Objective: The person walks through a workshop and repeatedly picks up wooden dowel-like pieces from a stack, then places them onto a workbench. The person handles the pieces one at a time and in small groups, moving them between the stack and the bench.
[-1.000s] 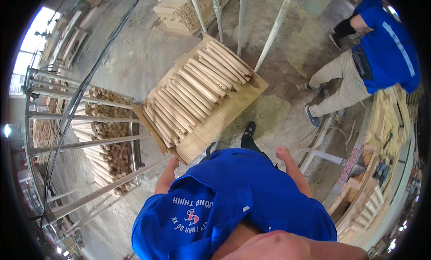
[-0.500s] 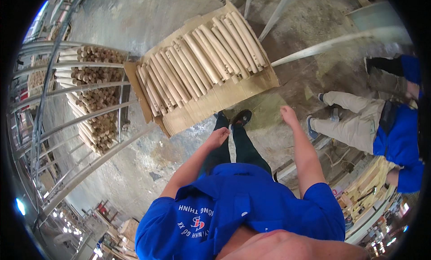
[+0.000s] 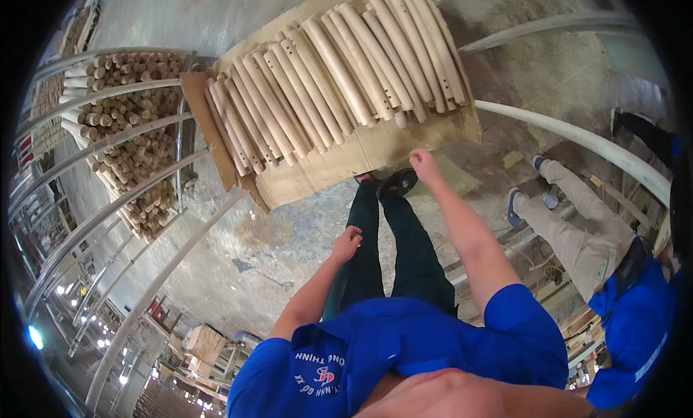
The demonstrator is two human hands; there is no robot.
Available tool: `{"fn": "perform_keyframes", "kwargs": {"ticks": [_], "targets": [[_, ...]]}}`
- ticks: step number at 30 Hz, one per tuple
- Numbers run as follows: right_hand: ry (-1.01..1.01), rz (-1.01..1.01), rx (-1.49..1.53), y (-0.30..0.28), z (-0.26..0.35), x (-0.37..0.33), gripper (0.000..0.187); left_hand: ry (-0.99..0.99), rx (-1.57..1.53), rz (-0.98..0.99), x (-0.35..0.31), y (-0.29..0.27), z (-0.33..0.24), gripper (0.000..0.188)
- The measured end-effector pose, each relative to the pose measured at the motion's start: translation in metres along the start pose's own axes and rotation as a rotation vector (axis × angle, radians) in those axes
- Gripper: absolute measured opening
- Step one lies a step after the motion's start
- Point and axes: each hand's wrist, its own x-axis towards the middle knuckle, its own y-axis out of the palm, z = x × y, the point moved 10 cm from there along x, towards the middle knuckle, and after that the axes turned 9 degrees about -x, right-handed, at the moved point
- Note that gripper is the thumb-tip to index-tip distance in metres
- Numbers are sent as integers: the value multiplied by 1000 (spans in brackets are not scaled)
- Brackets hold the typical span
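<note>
My left hand [image 3: 347,243] hangs beside my left thigh, its fingers loosely curled in with nothing showing in them. Farther forward is my right hand [image 3: 424,164], closed, just short of the near edge of a cardboard sheet [image 3: 310,181]; I see nothing in it. I cannot tell whether it touches the cardboard. On the sheet, a row of pale round wooden rods [image 3: 336,75] lies side by side, several with small drilled holes near their ends.
Left of the cardboard, many short wooden rods [image 3: 137,122] are stacked behind curved metal rails [image 3: 108,144]. At the right, another metal bar [image 3: 577,133] extends from the cardboard. A co-worker [image 3: 585,223] in blue and beige is at the right. Dark legs [image 3: 642,133] show beyond.
I am closer to the cardboard and rods. My right hand has moved forward and inward toward the cardboard's edge; my left hand has dropped back beside my thigh.
</note>
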Motion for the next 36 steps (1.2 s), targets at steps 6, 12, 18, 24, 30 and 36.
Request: {"fn": "perform_keyframes", "kwargs": {"ticks": [6,12,18,24,30,36], "targets": [[74,-125,31,3,23,84,31,227,18,-82,103,-27,-32,20],[-54,-146,-112,29,54,152,52,186,-169,-234,212,-61,-101,30],[66,-247,-194,37,33,191,61,332,-107,-305,273,-45,-160,47],[232,-132,-317,56,44,202,66,274,-298,-385,309,-51,-144,62],[264,-153,-313,60,50,197,69,56,-322,-422,321,-43,-153,74],[218,-196,-281,61,36,199,79,220,-198,-525,323,-37,-163,75]]}}
